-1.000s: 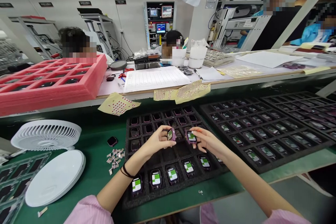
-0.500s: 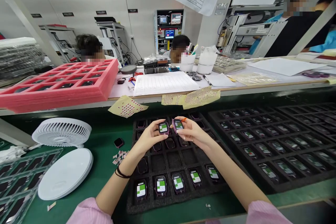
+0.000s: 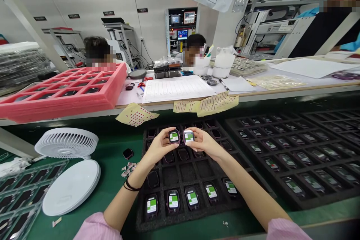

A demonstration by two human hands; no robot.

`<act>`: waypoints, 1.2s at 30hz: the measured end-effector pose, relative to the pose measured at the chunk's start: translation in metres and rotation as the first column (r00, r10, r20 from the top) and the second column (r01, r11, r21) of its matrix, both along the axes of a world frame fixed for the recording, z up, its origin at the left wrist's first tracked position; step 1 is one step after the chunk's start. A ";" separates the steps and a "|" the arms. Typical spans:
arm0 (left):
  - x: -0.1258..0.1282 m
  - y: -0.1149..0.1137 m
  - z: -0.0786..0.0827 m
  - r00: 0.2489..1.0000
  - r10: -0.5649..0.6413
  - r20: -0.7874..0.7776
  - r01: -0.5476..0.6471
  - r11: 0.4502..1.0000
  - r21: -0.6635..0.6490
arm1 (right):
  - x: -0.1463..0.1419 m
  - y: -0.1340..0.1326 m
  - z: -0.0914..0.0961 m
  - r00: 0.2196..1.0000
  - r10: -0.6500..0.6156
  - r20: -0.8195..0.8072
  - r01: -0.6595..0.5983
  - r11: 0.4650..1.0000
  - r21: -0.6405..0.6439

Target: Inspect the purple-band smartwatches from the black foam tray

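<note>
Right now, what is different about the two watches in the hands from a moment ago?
The left hand and right hand came toward each other. The left watch and right watch now sit side by side, screens up, very close together. Neither was let go. The other watches stayed in the black tray.

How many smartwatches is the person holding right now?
2: one smartwatch in the left hand, another smartwatch in the right hand, side by side above the black foam tray.

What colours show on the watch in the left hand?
Green and white on the watch, best in the head view.
</note>
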State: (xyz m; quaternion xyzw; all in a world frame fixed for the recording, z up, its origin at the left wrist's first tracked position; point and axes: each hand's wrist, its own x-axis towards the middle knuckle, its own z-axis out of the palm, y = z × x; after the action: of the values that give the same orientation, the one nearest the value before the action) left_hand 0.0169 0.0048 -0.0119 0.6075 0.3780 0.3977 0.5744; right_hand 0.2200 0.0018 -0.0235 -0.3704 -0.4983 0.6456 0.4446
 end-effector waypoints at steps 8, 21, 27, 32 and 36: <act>0.000 -0.002 0.004 1.000 0.006 -0.010 -0.006 1.000 -0.001 | -0.002 -0.002 -0.001 1.000 0.011 -0.005 -0.011 0.999 0.046; 0.002 -0.004 0.006 0.988 0.113 -0.102 -0.098 0.985 0.139 | 0.000 -0.001 -0.001 1.000 -0.019 -0.002 0.019 0.995 0.097; 0.003 -0.006 0.008 0.986 0.127 -0.103 -0.113 0.985 0.133 | 0.002 -0.003 0.002 0.998 0.047 -0.047 -0.041 0.993 0.108; 0.005 -0.008 0.010 0.995 0.094 -0.047 -0.089 0.993 0.082 | 0.003 -0.004 0.004 0.995 0.097 -0.027 -0.091 0.981 0.170; 0.005 -0.008 0.009 0.995 0.094 -0.037 -0.091 0.993 0.080 | 0.002 -0.004 0.004 0.998 0.070 -0.003 -0.069 0.982 0.176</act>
State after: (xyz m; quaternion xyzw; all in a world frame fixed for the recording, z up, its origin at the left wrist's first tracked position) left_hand 0.0220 -0.0035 -0.0028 0.6193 0.4015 0.4260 0.5232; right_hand 0.2221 -0.0020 -0.0196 -0.3092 -0.5639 0.6159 0.4550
